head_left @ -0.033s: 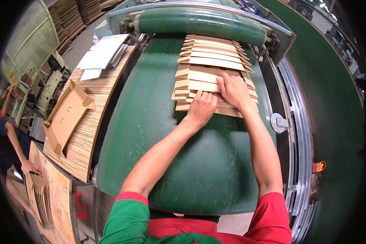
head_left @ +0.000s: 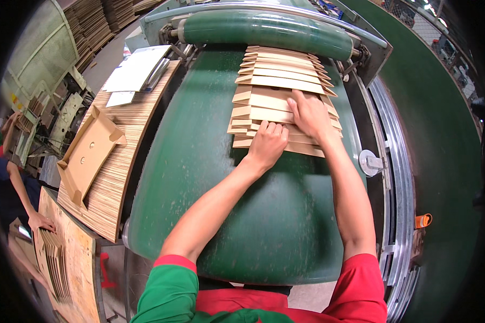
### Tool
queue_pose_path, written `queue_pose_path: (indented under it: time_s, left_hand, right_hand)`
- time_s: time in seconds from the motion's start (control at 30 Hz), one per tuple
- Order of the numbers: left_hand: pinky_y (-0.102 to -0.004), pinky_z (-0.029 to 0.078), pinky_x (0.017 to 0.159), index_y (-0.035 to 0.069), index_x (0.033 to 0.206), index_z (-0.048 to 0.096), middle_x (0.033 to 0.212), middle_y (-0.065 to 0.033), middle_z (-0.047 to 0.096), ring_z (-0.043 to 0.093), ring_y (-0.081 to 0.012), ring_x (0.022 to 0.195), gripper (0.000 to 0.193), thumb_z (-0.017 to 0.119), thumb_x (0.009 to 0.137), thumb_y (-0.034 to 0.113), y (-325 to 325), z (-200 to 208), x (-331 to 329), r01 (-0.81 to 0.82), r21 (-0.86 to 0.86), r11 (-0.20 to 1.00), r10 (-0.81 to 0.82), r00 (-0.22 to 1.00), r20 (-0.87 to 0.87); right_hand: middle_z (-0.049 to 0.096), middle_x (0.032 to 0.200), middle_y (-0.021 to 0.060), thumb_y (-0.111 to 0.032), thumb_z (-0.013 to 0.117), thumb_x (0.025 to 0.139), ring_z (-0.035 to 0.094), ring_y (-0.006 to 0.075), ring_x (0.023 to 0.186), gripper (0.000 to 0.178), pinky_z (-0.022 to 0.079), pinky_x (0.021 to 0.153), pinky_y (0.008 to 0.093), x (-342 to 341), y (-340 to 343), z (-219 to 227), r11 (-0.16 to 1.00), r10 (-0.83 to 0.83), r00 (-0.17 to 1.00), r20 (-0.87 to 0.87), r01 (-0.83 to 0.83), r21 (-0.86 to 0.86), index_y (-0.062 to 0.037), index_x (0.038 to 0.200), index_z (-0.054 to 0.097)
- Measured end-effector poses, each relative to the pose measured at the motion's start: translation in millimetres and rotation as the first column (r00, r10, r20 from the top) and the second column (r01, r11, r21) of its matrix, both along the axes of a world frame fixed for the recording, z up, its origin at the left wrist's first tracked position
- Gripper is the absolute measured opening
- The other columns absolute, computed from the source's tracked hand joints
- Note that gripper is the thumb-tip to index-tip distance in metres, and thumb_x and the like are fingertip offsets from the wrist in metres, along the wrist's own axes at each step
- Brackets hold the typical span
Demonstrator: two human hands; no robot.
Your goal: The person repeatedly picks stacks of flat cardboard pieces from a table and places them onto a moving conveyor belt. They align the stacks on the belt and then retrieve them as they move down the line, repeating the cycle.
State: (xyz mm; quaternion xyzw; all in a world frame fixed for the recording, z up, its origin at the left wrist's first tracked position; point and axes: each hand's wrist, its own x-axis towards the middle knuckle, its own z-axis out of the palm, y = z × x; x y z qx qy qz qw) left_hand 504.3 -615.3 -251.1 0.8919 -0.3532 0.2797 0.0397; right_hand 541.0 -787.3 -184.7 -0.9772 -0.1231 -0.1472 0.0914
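Both your forearms reach forward from the lower edge, bare below red sleeves, converging ahead of you. Your left hand (head_left: 268, 141) lies palm down with its fingers curled under. Your right hand (head_left: 309, 114) sits just beyond it, flat, fingers spread forward.

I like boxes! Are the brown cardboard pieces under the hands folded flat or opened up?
Folded flat. The brown cardboard pieces lie overlapping like shingles on the green conveyor belt, both hands pressing on them.

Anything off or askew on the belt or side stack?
Nothing damaged or spilled. The folded cardboard blanks lie shingled on the green belt, nearest ones slightly uneven under both hands. One opened tray-shaped carton lies askew on the flat stack at left.
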Motion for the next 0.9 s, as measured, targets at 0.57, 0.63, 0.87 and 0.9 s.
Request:
queue_pose_path:
  time_s: [0.57,0.63,0.87,0.9]
  left_hand:
    - [-0.0347,0.047,0.084,-0.002,0.11,0.071,0.1,-0.0102,0.07,0.062,-0.021,0.09,0.029,0.064,0.087,0.014,8.6,-6.4,-53.9,-0.026,-0.027,0.999,0.027,0.997,0.073]
    - [-0.0346,0.047,0.083,-0.001,0.108,0.071,0.095,-0.0089,0.067,0.061,-0.0207,0.088,0.026,0.064,0.087,0.014,8.0,-5.5,-54.3,-0.029,-0.012,0.999,0.03,0.998,0.058]
    - [-0.0364,0.047,0.088,0.0,0.104,0.07,0.088,-0.008,0.063,0.061,-0.022,0.087,0.022,0.065,0.087,0.014,11.7,-0.5,-55.1,-0.006,-0.089,0.996,0.014,0.995,0.095]
    - [-0.0374,0.048,0.091,0.0,0.107,0.07,0.092,-0.0086,0.064,0.061,-0.0226,0.091,0.024,0.065,0.087,0.013,12.0,-0.4,-55.6,0.006,-0.112,0.994,0.003,0.996,0.084]
  right_hand:
    - [0.061,0.147,0.02,-0.085,0.054,0.09,0.039,0.0365,0.15,0.088,0.022,0.123,0.0621,59.2,46.2,30.1,0.946,-0.042,0.978,-0.207,-0.027,-0.322,-0.0023,0.101,0.083]
    - [0.05,0.158,0.023,-0.087,0.051,0.089,0.031,0.0411,0.155,0.094,0.019,0.126,0.0623,73.2,33.7,27.9,0.969,0.014,0.991,-0.133,-0.046,-0.241,0.0007,0.098,0.083]
    - [0.069,0.117,0.039,-0.084,0.058,0.087,0.067,0.0467,0.119,0.096,0.051,0.104,0.0545,116.5,10.8,-8.2,0.994,0.113,0.962,-0.249,-0.11,0.026,0.0094,0.085,0.078]
    - [0.074,0.098,0.0335,-0.081,0.061,0.087,0.073,0.0468,0.097,0.091,0.057,0.088,0.0516,120.7,8.6,-11.5,0.998,0.055,0.971,-0.233,-0.053,0.014,0.009,0.083,0.076]
